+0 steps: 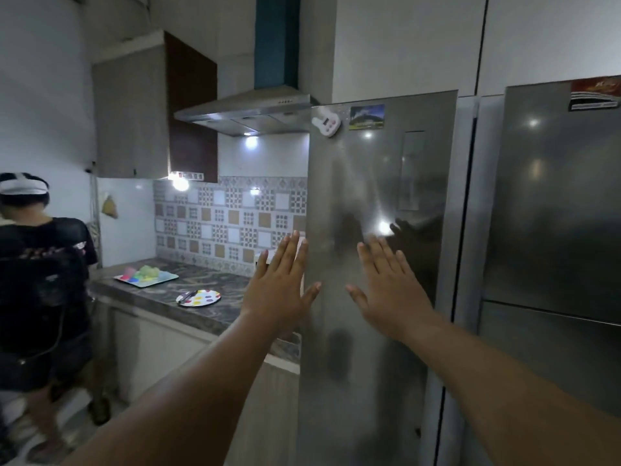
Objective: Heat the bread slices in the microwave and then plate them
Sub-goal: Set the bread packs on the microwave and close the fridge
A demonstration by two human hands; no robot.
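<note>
Both my arms are stretched out in front of a tall steel fridge (376,183). My left hand (280,287) is raised with straight fingers, palm forward, at the fridge's left edge. My right hand (386,287) is raised the same way over the fridge door. Both hold nothing. A round plate with coloured dots (199,297) lies on the dark marble counter (215,307) to the left, with a dark utensil across it. No bread or microwave is visible.
A second steel fridge (554,213) stands at the right. A tray with colourful items (146,276) sits further back on the counter. A range hood (248,112) hangs above. Another person in a black shirt (43,280) stands at the left by the counter.
</note>
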